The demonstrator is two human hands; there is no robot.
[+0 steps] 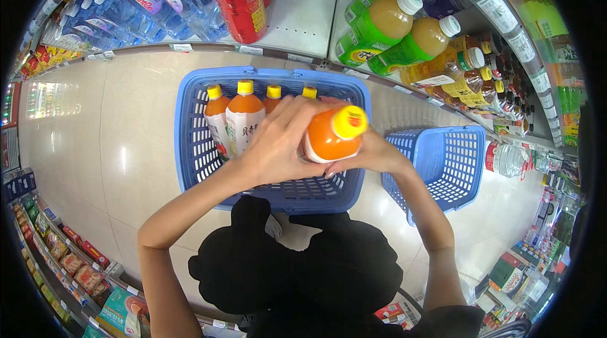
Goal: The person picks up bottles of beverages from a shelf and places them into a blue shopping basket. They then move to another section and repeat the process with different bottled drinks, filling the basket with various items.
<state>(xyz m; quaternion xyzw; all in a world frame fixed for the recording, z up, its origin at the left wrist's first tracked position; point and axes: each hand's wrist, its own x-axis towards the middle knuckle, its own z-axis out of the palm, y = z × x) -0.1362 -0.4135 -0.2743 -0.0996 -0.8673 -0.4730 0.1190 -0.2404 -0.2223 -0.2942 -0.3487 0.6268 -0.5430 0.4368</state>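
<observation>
A large bottle of orange drink point(327, 141) with a yellow cap is held between both hands. My left hand point(280, 143) wraps it from the left, and my right hand point(372, 153) closes around its right side. The bottle tilts, with its cap towards the upper right. Below it stands a blue plastic shopping basket point(177, 139) on the floor. Inside the basket, several matching bottles point(245, 112) with white labels and yellow caps stand in a row along the far side. My hands partly hide those on the right.
A second blue basket point(427, 148) stands at right, beside a large clear water jug point(507, 160). The shelf ahead holds blue-tinted water bottles point(147, 6), a red container point(237, 1) and green-labelled drinks point(379, 25). Packaged food shelves point(76, 262) line the lower left.
</observation>
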